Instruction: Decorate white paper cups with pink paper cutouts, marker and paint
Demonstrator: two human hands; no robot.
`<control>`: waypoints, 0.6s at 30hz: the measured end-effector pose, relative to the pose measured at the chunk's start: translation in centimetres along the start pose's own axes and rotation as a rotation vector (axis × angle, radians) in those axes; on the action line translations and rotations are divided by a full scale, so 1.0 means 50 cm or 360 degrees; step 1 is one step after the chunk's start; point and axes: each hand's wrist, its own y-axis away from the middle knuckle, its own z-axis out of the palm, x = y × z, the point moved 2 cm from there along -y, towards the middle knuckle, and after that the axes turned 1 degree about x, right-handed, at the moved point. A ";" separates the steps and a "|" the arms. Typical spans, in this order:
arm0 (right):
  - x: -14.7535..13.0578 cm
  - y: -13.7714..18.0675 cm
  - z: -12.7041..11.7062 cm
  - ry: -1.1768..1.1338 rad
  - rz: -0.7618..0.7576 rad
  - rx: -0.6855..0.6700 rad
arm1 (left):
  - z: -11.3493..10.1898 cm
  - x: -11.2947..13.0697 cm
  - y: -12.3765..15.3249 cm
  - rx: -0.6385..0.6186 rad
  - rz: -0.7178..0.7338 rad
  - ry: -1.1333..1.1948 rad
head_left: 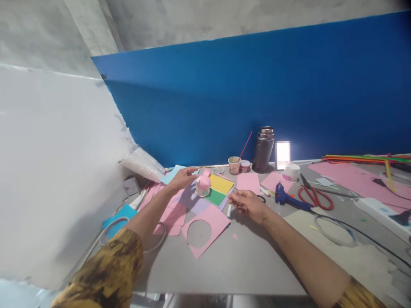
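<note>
The left hand, fingers loosely extended and ungripping, is just beside the small pink-and-white cup, which stands on coloured sheets. Farther right, the right hand curls its fingers together; whether they pinch anything, I cannot tell.

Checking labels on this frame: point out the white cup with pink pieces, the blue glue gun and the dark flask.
White cup (202, 192): head view, on its white wall, below the pink.
Blue glue gun (286, 196): head view, on its body.
Dark flask (263, 152): head view, mid-body.
</note>
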 end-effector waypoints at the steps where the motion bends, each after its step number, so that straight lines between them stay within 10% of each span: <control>1: -0.002 0.001 0.000 0.0005 -0.0003 0.0009 | -0.004 -0.005 0.008 0.0032 -0.0016 0.0000; 10: -0.018 0.000 -0.018 0.0777 -0.0393 0.0195 | 0.058 -0.005 0.113 0.0405 0.0621 -0.0526; 18: -0.035 -0.061 0.052 0.1538 -0.0547 0.0221 | 0.089 -0.030 0.152 0.0377 0.0535 -0.0383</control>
